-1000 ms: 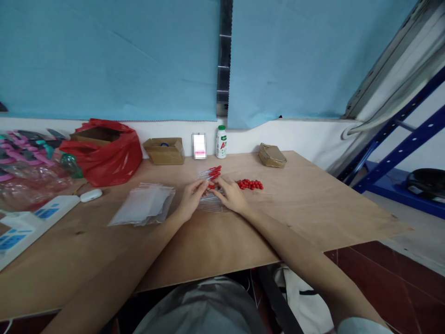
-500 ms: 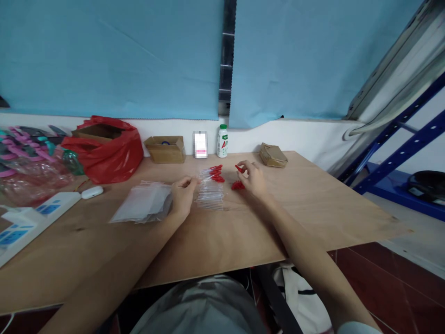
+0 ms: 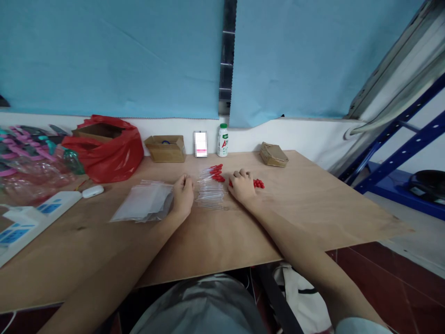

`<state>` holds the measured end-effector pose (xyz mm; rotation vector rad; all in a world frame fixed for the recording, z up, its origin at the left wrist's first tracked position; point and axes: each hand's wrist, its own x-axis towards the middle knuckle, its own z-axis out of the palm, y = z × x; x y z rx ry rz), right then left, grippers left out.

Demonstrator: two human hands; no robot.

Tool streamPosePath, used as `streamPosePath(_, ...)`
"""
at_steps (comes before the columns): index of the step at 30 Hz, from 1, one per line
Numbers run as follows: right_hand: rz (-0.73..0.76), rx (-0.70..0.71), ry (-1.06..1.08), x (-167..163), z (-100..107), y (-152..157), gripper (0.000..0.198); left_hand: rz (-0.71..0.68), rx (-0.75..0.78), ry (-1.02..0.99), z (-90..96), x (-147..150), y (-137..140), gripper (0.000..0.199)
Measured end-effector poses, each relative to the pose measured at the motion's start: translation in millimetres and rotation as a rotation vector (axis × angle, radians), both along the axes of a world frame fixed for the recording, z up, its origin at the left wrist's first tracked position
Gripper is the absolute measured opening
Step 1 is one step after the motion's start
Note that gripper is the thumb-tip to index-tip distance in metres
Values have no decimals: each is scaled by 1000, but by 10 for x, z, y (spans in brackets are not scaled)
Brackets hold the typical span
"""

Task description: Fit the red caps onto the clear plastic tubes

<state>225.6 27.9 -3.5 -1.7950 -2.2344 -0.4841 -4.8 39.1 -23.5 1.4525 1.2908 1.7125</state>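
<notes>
Curling, the left hand [image 3: 183,194] and right hand [image 3: 242,187] are hiding any hold, with careless brushing possibly scattering loose red pieces [image 3: 259,183].

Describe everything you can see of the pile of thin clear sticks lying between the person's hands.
The clear sticks are slender, straight and see-through, with pale glints that look like plastic. They lie flat on the wooden table, roughly side by side and running left to right, their ends uneven. They are too fine to count. Red-ended sticks lie at their far side. The left hand and right hand flank the pile; neither clearly touches it.
</notes>
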Motion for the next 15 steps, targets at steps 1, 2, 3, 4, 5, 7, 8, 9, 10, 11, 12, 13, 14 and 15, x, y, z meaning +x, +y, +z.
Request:
streamPosePath(1,-14,-11,5,-4,-6,-4,28,-12,-12,-13,-7,4,9,33)
streamPosePath(2,-20,-21,11,-5,-8,-9,28,-17,-22,-20,-13,6,17,33)
streamPosePath(3,-18,-30,16,-6,-6,-15,29,-18,-30,-21,-17,6,24,33)
streamPosePath(4,-10,-39,20,-5,-1,-22,29,-17,-32,-20,-20,5,29,32)
streamPosePath(5,1,-45,24,-5,6,-30,29,-16,-31,-22,-19,4,32,31)
streamPosePath(7,20,-50,27,-4,20,-43,28,-26,-30,-31,-10,2,29,28)
streamPosePath(8,24,-51,27,-3,27,-47,28,-34,-34,-34,-1,3,23,26)
streamPosePath(9,26,-50,27,-1,32,-48,28,-38,-41,-34,9,4,15,25)
streamPosePath(10,26,-47,27,1,35,-46,28,-41,-50,-29,20,7,4,25)
streamPosePath(11,27,-44,30,3,36,-42,29,-42,-57,-17,31,10,-7,25)
streamPosePath(12,30,-38,35,3,36,-34,29,-44,-61,-4,42,14,-20,25)
streamPosePath(13,37,-31,44,2,34,-24,30,-48,-62,8,51,19,-32,26)
streamPosePath(14,48,-22,53,-2,31,-11,30,-56,-62,16,59,23,-44,27)
streamPosePath(15,62,-13,60,-8,26,5,31,-72,-62,18,65,29,-55,27)
